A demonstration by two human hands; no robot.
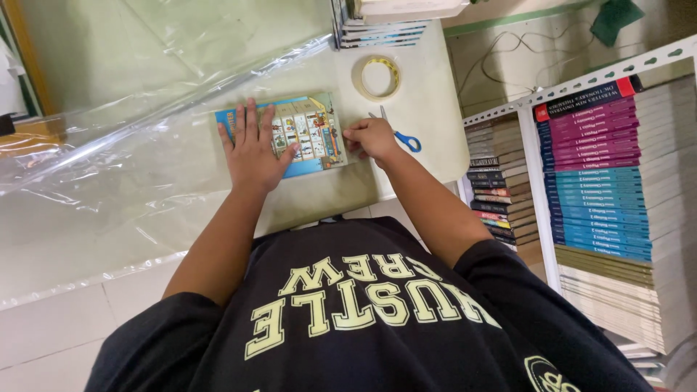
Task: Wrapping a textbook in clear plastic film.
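A thin colourful picture book (312,134) lies flat on a pale table (428,109). My left hand (253,149) rests palm down on the book's left half with fingers spread. At the book's right edge my right hand (370,138) has its fingers curled and pinched; what is between them I cannot tell. Blue-handled scissors (403,136) lie on the table just past my right hand. A roll of clear tape (377,78) lies beyond them. A large clear plastic sheet (116,167) covers the table's left part, and the book seems to lie on its edge.
A stack of books (381,29) stands at the table's far edge. To the right, a white metal shelf (537,156) holds tall stacks of purple, blue and olive books (599,181). Tiled floor (51,330) shows at the lower left.
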